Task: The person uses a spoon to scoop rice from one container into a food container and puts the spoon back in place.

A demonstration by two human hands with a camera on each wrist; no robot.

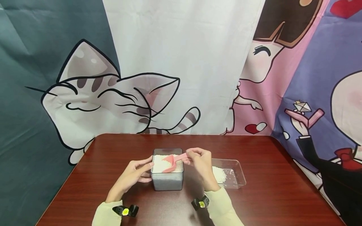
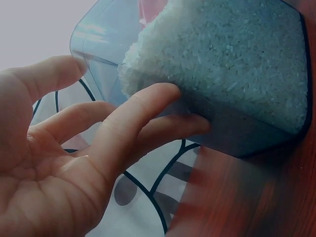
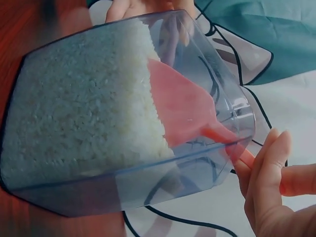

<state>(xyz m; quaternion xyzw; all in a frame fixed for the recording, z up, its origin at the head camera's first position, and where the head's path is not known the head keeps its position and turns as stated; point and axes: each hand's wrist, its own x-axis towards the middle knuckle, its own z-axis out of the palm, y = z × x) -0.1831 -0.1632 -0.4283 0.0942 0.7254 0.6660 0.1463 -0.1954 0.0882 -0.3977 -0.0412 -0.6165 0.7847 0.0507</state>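
A clear grey-tinted container [image 1: 167,182] stands on the table, holding white rice [image 2: 237,59]. My left hand [image 1: 133,174] is at its left side; in the left wrist view its fairly straight fingers [image 2: 133,113] rest against the wall, one fingertip close to the rim. My right hand [image 1: 202,161] pinches the handle of a pink scoop [image 1: 171,164] over the container's right rim. Seen from the right wrist, the scoop's blade [image 3: 180,101] lies inside the container, its front edge sunk in the rice.
A shallow clear tray [image 1: 240,175] with some loose rice [image 1: 219,174] sits right of the container, partly hidden by my right forearm. The reddish-brown wooden table [image 1: 271,194] ends at a printed cartoon cloth [image 1: 181,47] behind. Each wrist carries a small black strap device.
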